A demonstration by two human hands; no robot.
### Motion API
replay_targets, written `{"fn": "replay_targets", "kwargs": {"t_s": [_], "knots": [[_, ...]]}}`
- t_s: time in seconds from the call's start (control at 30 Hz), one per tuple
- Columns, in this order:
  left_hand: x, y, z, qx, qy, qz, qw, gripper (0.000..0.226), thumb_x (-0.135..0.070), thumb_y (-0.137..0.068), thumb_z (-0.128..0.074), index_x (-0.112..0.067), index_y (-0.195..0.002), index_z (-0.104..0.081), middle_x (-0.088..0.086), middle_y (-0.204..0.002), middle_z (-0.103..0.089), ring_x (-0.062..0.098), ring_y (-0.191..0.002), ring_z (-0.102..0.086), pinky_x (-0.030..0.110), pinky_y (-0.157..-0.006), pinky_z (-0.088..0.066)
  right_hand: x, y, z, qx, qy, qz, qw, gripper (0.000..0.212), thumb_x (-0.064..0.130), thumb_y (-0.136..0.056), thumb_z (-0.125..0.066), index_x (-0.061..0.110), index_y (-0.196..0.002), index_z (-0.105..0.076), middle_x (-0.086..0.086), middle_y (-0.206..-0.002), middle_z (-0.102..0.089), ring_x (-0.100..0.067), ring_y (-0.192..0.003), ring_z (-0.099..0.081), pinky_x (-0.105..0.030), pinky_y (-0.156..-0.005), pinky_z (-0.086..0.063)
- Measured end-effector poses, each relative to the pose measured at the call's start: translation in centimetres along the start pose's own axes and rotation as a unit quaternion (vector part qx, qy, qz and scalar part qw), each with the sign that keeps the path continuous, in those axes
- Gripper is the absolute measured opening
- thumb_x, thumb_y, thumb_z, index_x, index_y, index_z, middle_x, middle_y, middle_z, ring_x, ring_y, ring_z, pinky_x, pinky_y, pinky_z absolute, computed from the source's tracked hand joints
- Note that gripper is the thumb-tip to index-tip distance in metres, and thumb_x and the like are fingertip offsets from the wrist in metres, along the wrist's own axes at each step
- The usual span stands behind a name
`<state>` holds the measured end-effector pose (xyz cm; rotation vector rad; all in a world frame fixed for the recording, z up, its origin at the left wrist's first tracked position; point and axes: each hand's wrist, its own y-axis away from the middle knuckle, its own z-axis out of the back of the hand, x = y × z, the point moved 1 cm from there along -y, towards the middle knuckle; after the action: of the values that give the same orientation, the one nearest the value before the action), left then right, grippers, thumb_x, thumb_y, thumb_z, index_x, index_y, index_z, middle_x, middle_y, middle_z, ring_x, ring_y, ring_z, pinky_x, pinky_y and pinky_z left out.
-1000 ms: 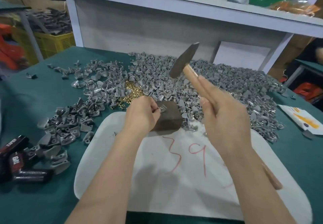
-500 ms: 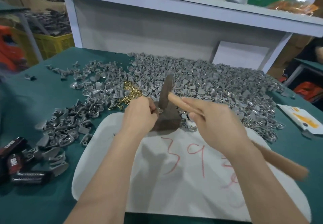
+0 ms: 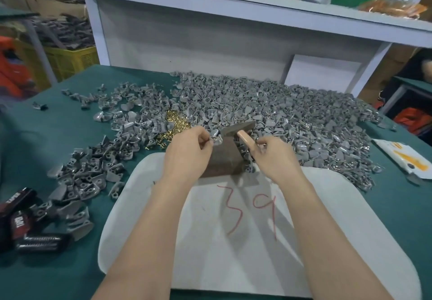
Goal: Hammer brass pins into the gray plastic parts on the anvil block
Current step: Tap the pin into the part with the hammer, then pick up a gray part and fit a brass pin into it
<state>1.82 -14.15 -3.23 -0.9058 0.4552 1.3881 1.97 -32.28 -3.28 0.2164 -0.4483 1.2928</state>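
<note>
Pinched one gray plastic part (image 3: pixel 216 136) in the left grip (image 3: pixel 187 152), thumb and fingertips closed on it, at the far left corner of the anvil block (image 3: pixel 224 161). Clamped the right grip (image 3: pixel 278 159) round the pale wooden handle of the hammer (image 3: pixel 239 128), close under its head, with the steel head low and tilted over the block's far edge; could not tell whether metal met block. Found the brown block standing on the far edge of a white pad (image 3: pixel 233 253) marked 39 in red, on a green surface (image 3: pixel 35 140). Noted loose gray parts (image 3: pixel 292 117) heaped behind and right of the block, and a smaller scatter (image 3: pixel 93 173) to its left. Saw brass pins (image 3: pixel 176 124) piled just beyond the left grip, among gray pieces. Spotted black packets (image 3: pixel 25 229) at the near left edge and a white-and-orange packet (image 3: pixel 402 159) far right.
</note>
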Motion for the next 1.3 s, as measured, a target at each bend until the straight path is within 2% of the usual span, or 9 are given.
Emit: {"fn": "replay_targets", "kwargs": {"t_s": [0.1,0.2,0.3,0.4,0.53,0.7,0.77,1.1,1.3], "knots": [[-0.2,-0.2,-0.3,0.012,0.058,-0.005,0.998,0.011,-0.016,-0.088,-0.062,-0.023,-0.081,-0.059,-0.015,-0.074,-0.058,0.014,-0.078,-0.059,0.027,-0.08,-0.05,1.8,0.7,1.4,-0.094,-0.031,0.112,0.989,0.035,0.038,-0.092,-0.054,0.023,-0.123,-0.059,-0.005,-0.113,-0.062,-0.025,-0.105,-0.053,-0.033,-0.091,-0.039],[-0.6,-0.3,-0.5,0.023,0.104,-0.03,0.994,0.009,-0.013,-0.087,-0.063,-0.021,-0.084,-0.061,-0.015,-0.074,-0.059,0.005,-0.072,-0.056,0.012,-0.072,-0.045,4.6,1.3,1.2,0.026,-0.153,0.176,0.972,0.025,0.033,-0.09,-0.06,0.025,-0.113,-0.064,0.002,-0.095,-0.07,-0.017,-0.087,-0.062,-0.031,-0.085,-0.048],[-0.7,-0.4,-0.1,-0.002,0.159,-0.02,0.987,0.01,-0.013,-0.088,-0.063,-0.02,-0.095,-0.064,-0.013,-0.083,-0.063,0.002,-0.075,-0.057,0.008,-0.071,-0.043,5.7,0.3,1.2,0.03,-0.219,0.153,0.963,0.006,0.025,-0.091,-0.06,0.024,-0.093,-0.066,0.004,-0.079,-0.07,-0.012,-0.071,-0.066,-0.029,-0.069,-0.052],[-0.2,-0.6,1.0,-0.113,0.232,0.039,0.965,0.016,-0.017,-0.091,-0.06,-0.019,-0.107,-0.063,-0.014,-0.096,-0.062,-0.003,-0.083,-0.056,0.007,-0.073,-0.041,5.0,-2.7,2.6,-0.119,-0.251,0.049,0.959,0.028,0.022,-0.092,-0.058,0.023,-0.12,-0.056,-0.001,-0.114,-0.064,-0.012,-0.095,-0.061,-0.029,-0.083,-0.051],[0.8,-0.9,2.9,-0.272,0.384,0.14,0.871,0.017,-0.012,-0.093,-0.051,-0.025,-0.1,-0.058,-0.008,-0.104,-0.06,0.001,-0.089,-0.056,0.013,-0.079,-0.043,5.5,-4.2,1.5,-0.087,-0.044,-0.017,0.995,0.072,0.027,-0.091,-0.058,0.032,-0.149,-0.016,-0.012,-0.156,-0.014,-0.035,-0.143,-0.012,-0.05,-0.115,-0.013],[2.1,-1.2,4.1,-0.368,0.499,0.205,0.757,0.018,-0.006,-0.093,-0.044,-0.02,-0.099,-0.053,0.001,-0.104,-0.055,0.008,-0.084,-0.051,0.019,-0.075,-0.041,12.1,-1.2,-3.5,0.048,-0.075,0.258,0.962,0.029,0.027,-0.091,-0.059,0.024,-0.119,-0.062,0.002,-0.108,-0.064,-0.014,-0.092,-0.058,-0.038,-0.096,-0.047],[2.4,-1.4,4.4,-0.391,0.507,0.207,0.74,0.018,-0.006,-0.094,-0.041,-0.021,-0.098,-0.051,0.0,-0.1,-0.053,0.004,-0.074,-0.049,0.012,-0.061,-0.038,14.8,-0.6,-5.9,0.076,0.009,0.316,0.946,0.029,0.029,-0.091,-0.058,0.026,-0.12,-0.061,0.001,-0.115,-0.065,-0.019,-0.101,-0.058,-0.042,-0.099,-0.043],[2.7,-1.5,4.1,-0.381,0.504,0.233,0.739,0.016,-0.008,-0.094,-0.043,-0.019,-0.102,-0.051,0.003,-0.107,-0.053,0.012,-0.089,-0.049,0.018,-0.074,-0.04,18.4,-0.9,-9.4,0.047,0.119,0.344,0.93,0.018,0.009,-0.089,-0.047,0.011,-0.102,-0.06,-0.009,-0.107,-0.065,-0.029,-0.104,-0.059,-0.035,-0.078,-0.032],[2.3,-1.4,3.9,-0.302,0.476,0.208,0.799,0.023,-0.009,-0.095,-0.046,-0.026,-0.106,-0.058,0.005,-0.119,-0.06,0.021,-0.113,-0.056,0.031,-0.098,-0.044,16.5,-1.4,-4.6,0.053,-0.206,0.236,0.948,0.01,0.015,-0.093,-0.055,0.017,-0.097,-0.064,0.005,-0.098,-0.066,-0.009,-0.087,-0.058,-0.028,-0.085,-0.049]]}}
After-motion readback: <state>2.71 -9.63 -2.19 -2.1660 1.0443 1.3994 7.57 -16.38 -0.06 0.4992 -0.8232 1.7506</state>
